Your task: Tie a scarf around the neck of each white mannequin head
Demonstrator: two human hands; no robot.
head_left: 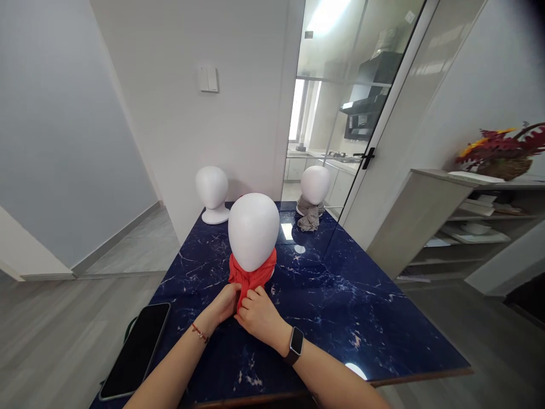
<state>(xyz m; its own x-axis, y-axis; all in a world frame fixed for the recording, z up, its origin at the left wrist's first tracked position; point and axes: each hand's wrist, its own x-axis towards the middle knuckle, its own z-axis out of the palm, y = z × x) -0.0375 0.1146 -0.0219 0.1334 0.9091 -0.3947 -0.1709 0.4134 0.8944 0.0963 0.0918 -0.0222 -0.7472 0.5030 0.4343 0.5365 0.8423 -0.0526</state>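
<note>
A white foam mannequin head (254,227) stands upright on the table in front of me, with a red scarf (255,276) wrapped around its neck. Both my hands are at the front of the scarf, below the head's chin. My left hand (226,301) grips the scarf from the left side, its fingers partly hidden behind the cloth. On the right, my right hand (259,313) has its fingers curled over the hanging front part of the scarf.
A bare white mannequin head (212,190) stands at the back left. Another head (315,184) wears a grey scarf (309,215) at the back right. A phone (138,349) lies at the left edge of the dark blue marbled table (340,307). Behind is a glass door (332,102).
</note>
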